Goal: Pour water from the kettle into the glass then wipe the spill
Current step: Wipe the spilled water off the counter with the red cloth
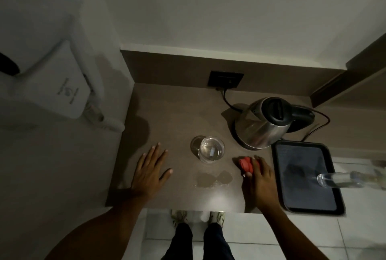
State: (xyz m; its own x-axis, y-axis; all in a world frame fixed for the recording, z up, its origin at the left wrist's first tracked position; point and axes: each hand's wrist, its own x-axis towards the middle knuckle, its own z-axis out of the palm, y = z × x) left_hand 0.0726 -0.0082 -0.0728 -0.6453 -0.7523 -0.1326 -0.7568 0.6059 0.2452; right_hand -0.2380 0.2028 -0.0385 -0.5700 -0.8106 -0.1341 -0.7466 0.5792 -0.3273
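A dim corner holds a brown table [167,117] set against a pale wall, with a tiled floor below its near edge. The right hand [259,178] rests on the table near its right side, fingers curled down over a red cloth [244,163], pinching it against the surface. Just left of that hand, a spill [215,179] of water lies on the table, apart from the cloth. The left hand [149,173] lies flat on the table at the left, fingers spread, holding nothing. Between the hands and a little farther back stands the glass [211,151], upright with water in it. Right of the glass and farther away sits the steel kettle [264,123] with a black lid and handle, its cord running to a dark socket [225,80] on the back panel. A black tray [279,176] lies at the right edge, near the right hand, and a clear bottle [342,179] reaches over it from the right.
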